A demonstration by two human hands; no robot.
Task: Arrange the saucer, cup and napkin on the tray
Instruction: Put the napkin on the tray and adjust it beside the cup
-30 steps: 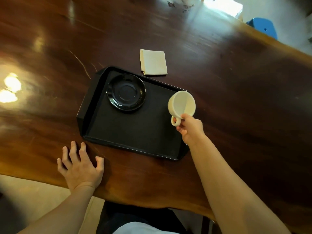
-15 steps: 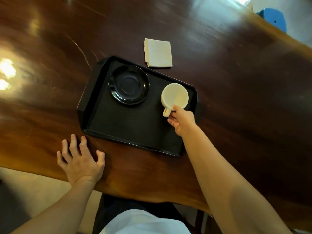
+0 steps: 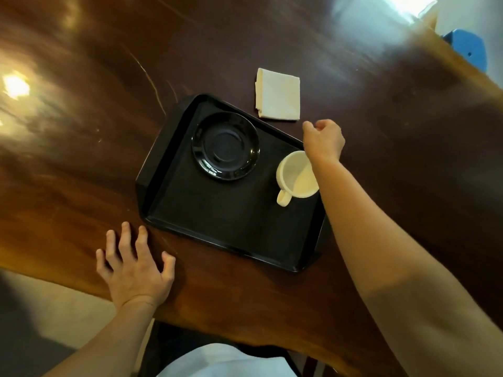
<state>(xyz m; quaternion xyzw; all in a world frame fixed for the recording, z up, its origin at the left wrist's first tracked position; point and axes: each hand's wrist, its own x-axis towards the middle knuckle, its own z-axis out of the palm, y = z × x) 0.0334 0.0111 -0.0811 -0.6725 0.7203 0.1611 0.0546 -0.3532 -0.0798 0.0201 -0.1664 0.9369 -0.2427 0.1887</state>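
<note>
A black tray (image 3: 206,219) lies on the dark wooden table. A black saucer (image 3: 225,146) sits in its far left part. A cream cup (image 3: 294,177) stands upright on the tray's right side, handle toward me, partly hidden by my right forearm. A folded cream napkin (image 3: 277,94) lies on the table just beyond the tray's far edge. My right hand (image 3: 324,139) hovers past the cup, near the napkin's right corner, fingers loosely curled and holding nothing. My left hand (image 3: 134,263) rests flat on the table by the tray's near left corner, fingers spread.
The table's near edge runs under my left wrist. A blue object (image 3: 469,47) sits beyond the table's far right edge. Bright light reflections mark the tabletop at left and top.
My right hand set the cup down on the tray's right side, let go of its handle, and moved forward toward the napkin. My left hand stayed in place.
</note>
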